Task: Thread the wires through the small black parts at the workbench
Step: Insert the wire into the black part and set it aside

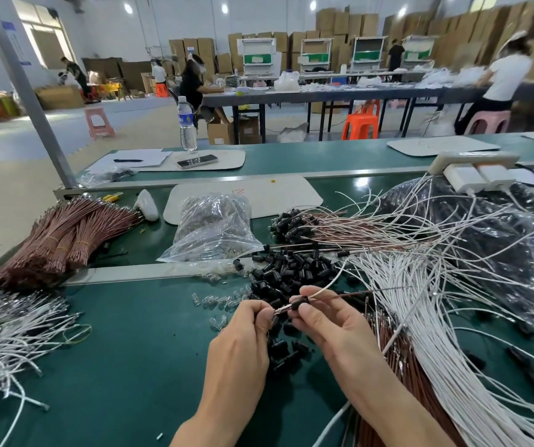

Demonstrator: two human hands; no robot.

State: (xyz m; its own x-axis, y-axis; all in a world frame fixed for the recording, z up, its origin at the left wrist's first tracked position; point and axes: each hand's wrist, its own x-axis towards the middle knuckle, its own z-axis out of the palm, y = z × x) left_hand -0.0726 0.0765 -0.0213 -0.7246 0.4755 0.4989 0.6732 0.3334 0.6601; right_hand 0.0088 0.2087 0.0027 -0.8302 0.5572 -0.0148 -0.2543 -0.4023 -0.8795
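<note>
Head camera: over a green worktop (pixel 123 350), a person's two hands meet at the centre of the frame. The right hand (pixel 333 324) pinches a small black part (pixel 299 305) between thumb and fingertips. The left hand (pixel 243 330), fingers curled, pinches the metal-tipped wire ends (pixel 281 309) poking from the part's left side. A brown wire (pixel 355 293) and a white wire (pixel 330 283) trail from the part toward the right. Just behind the hands lies a pile of loose black parts (pixel 291 269). A fan of white wires (pixel 436 333) spreads to the right, bundled brown wires (pixel 59 240) rest far left, and a clear plastic bag (pixel 214 230) sits behind the pile.
</note>
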